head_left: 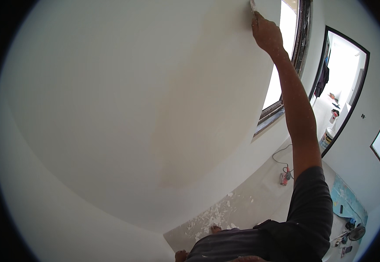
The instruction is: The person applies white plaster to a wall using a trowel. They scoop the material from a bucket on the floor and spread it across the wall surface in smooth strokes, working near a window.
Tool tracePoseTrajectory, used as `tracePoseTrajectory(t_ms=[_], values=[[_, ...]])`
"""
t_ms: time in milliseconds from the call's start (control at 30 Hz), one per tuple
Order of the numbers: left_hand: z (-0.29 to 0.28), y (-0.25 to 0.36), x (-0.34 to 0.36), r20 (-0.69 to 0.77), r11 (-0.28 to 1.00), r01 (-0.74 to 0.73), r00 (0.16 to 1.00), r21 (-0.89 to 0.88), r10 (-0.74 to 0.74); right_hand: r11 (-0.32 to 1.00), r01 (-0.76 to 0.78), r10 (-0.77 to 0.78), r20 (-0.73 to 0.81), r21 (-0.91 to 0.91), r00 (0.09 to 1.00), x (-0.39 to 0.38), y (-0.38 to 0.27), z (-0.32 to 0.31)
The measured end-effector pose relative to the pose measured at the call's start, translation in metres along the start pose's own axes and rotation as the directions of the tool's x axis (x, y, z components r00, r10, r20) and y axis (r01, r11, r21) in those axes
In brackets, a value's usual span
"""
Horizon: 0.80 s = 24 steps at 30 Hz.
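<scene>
My right arm stretches up to the top of the white wall (111, 109), beside the window. My right hand (267, 34) is closed around a slim whitish hand tool (253, 6), held close to the wall surface. The upper edge of the view cuts the tool off, so its kind does not show. A damp-looking beige patch (198, 118) runs down the wall left of the arm. At the lower edge, beside my dark shirt, a small part of what looks like my left hand (181, 256) shows; its fingers cannot be made out.
Pale flakes (214, 216) litter the floor near my foot (216, 229). A red corded power tool (285, 177) lies below the window (277, 83). Right of it are a dark-framed doorway (367, 83), a bucket (327, 137), a blue sheet (345, 196) and a round dark object (357, 232).
</scene>
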<state>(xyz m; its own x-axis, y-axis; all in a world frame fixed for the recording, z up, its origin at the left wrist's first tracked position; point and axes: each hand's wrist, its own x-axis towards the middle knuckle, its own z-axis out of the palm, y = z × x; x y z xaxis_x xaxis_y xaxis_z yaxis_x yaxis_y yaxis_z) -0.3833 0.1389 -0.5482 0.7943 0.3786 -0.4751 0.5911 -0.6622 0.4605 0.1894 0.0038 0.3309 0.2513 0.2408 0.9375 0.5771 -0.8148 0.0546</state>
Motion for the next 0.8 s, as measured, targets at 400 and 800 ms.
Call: tracePoseTrajectory(t_ms=[400,800], values=[[0.004,-0.016,-0.008,-0.058,0.96,-0.188,0.977,0.208,0.204,0.984,0.177,-0.177,0.061,0.004,0.982,-0.098,-0.137,-0.03],[0.004,-0.016,-0.012,0.092,0.992,0.062,0.994,-0.112,-0.051,0.938,0.348,-0.342,0.163,-0.004,0.925,-0.172,-0.201,-0.027]])
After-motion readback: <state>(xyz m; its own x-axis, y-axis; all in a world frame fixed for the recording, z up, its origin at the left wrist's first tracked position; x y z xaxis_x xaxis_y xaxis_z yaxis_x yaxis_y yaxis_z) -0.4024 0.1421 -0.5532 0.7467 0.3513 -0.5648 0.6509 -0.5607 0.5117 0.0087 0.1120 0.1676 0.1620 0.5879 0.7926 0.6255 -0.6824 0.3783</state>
